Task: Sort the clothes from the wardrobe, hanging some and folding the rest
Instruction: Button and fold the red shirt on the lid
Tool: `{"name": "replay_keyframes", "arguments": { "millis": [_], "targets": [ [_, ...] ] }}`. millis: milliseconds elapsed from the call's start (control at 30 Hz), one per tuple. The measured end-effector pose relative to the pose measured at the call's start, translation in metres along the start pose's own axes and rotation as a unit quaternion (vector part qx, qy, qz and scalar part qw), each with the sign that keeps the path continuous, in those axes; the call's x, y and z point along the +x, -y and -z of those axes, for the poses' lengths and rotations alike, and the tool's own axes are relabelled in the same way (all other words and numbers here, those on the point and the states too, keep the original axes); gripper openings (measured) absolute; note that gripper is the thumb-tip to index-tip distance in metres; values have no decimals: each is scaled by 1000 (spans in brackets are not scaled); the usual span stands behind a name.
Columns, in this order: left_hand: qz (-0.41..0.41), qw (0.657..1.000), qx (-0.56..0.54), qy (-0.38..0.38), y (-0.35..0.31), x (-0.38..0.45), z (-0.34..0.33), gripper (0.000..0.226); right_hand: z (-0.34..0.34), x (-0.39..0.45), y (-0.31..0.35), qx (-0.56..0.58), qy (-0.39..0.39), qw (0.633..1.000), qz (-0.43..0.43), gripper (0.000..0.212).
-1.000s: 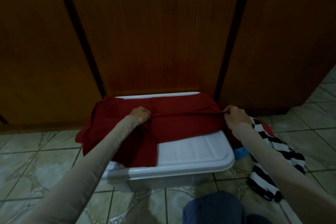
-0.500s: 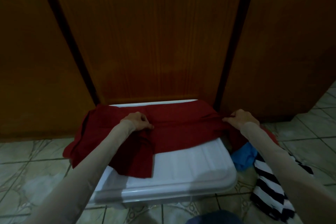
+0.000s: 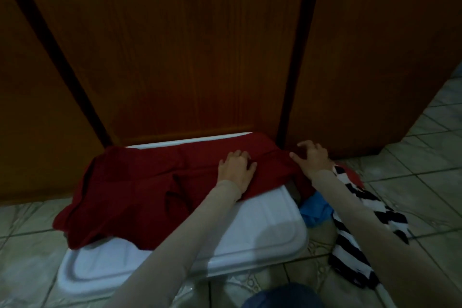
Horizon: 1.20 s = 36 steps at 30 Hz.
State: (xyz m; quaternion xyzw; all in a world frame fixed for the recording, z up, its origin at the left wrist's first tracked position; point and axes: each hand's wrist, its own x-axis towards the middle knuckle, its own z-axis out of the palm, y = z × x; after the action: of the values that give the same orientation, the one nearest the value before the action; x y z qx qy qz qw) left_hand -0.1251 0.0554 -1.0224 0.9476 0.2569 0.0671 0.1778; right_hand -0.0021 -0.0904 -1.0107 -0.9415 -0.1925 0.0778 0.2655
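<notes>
1. Head view: a red garment (image 3: pixel 140 182) lies spread over the white lid (image 3: pixel 250 237) of a plastic box that stands on the tiled floor (image 3: pixel 425 182), right against the wooden wardrobe doors (image 3: pixel 187 57).
2. The garment covers the far and left parts of the lid; its left edge hangs past the lid toward the floor, and the near right part of the lid is bare.
3. The left hand (image 3: pixel 236 169) rests palm-down on the garment near its middle, fingers straight and slightly spread, gripping nothing.
4. The right hand (image 3: pixel 311 157) is at the garment's right end, by the lid's far right corner. Its thumb and forefinger touch the cloth edge while the other fingers are raised and loosely curled; whether it truly pinches the cloth, I cannot tell.
5. Both arms wear beige sleeves (image 3: pixel 175 245).
6. Right of the box, on the floor, lie a blue cloth (image 3: pixel 316 212) and a black-and-white striped garment (image 3: pixel 355 240), partly under the right forearm.
7. A dark blue shape shows at the bottom edge; what it is cannot be told.
</notes>
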Motion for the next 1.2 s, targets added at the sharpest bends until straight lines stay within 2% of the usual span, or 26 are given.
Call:
{"name": "replay_keyframes", "arguments": {
  "millis": [33,100,167,200,233,333,400,467,533,633,700,867,1033,1100,1200],
  "targets": [
    [-6,1000,-6,1,-7,2,-4,35,-4,-2,-4,80,22,996,-40,50],
    [-20,999,-26,13,-19,6,-10,36,-7,-9,-12,248,92,956,-124,73],
    [-33,998,-51,19,-31,12,-14,35,-9,-11,-23,347,155,910,-167,95],
    [-36,997,-64,13,-36,16,-15,33,-7,-13,-29,373,174,894,-178,97],
    [-40,996,-75,4,-40,20,-16,30,-5,-15,-33,393,189,881,-186,93],
    [-64,994,-88,-11,-48,31,-20,26,0,-13,-41,421,197,867,-179,61],
    [-67,992,-109,-20,-49,35,-23,28,4,-7,-45,472,146,858,-143,52],
    [-75,989,-123,-27,-46,37,-26,28,9,-3,-42,507,89,851,-106,52],
    [-79,989,-119,-21,-43,39,-29,27,10,1,-39,475,47,875,-85,54],
    [-90,991,-91,-28,-40,39,-31,28,10,6,-35,274,-47,959,-56,49],
    [-105,992,-48,-47,-41,38,-32,29,9,9,-37,173,-75,980,-57,43],
    [-115,989,33,-87,-41,41,-37,33,-5,14,-45,1,-120,992,-48,31],
    [-62,991,84,-86,-39,44,-40,35,-25,11,-39,-13,-86,996,-1,26],
    [-44,991,101,-74,-37,42,-38,38,-31,9,-32,-22,-55,997,43,21],
    [-46,989,128,-65,-28,33,-33,39,-36,1,-18,44,-32,990,128,14]
  ]
}}
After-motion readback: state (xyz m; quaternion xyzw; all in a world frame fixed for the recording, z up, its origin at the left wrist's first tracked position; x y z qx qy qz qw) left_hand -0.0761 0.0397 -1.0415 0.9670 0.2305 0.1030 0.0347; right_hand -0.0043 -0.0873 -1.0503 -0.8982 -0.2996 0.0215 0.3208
